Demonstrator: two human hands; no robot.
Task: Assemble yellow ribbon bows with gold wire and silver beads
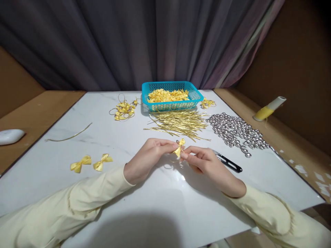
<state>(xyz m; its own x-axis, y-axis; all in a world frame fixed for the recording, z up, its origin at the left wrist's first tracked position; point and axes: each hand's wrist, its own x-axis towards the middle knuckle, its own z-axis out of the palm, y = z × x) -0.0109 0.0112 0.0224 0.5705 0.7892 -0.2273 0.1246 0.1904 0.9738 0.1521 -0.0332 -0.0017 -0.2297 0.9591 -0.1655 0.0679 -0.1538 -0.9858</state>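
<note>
Between my two hands, above the middle of the white table, is a yellow ribbon bow (pixel 179 148) with a small silver bell or bead at its upper left. My left hand (pixel 152 156) is closed, pinching the bow's left side between thumb and fingertips. The fingers of my right hand (pixel 203 160) pinch a thin gold cord at the bow's lower right. A loop of that cord hangs below the bow. Just beyond my hands lies a pile of gold cord pieces (pixel 181 124). Two loose yellow bows, a left bow (pixel 81 164) and a right bow (pixel 102 162), rest near my left forearm.
A blue basket (pixel 172 106) of yellow bows stands at the back, with finished-looking corded bows (pixel 124 109) to its left. Silver beads (pixel 235 129) spread at right, near a black-handled cutter (pixel 229 163). A single cord (pixel 69 137) lies left. A yellow-wound spool (pixel 269 109) stands far right.
</note>
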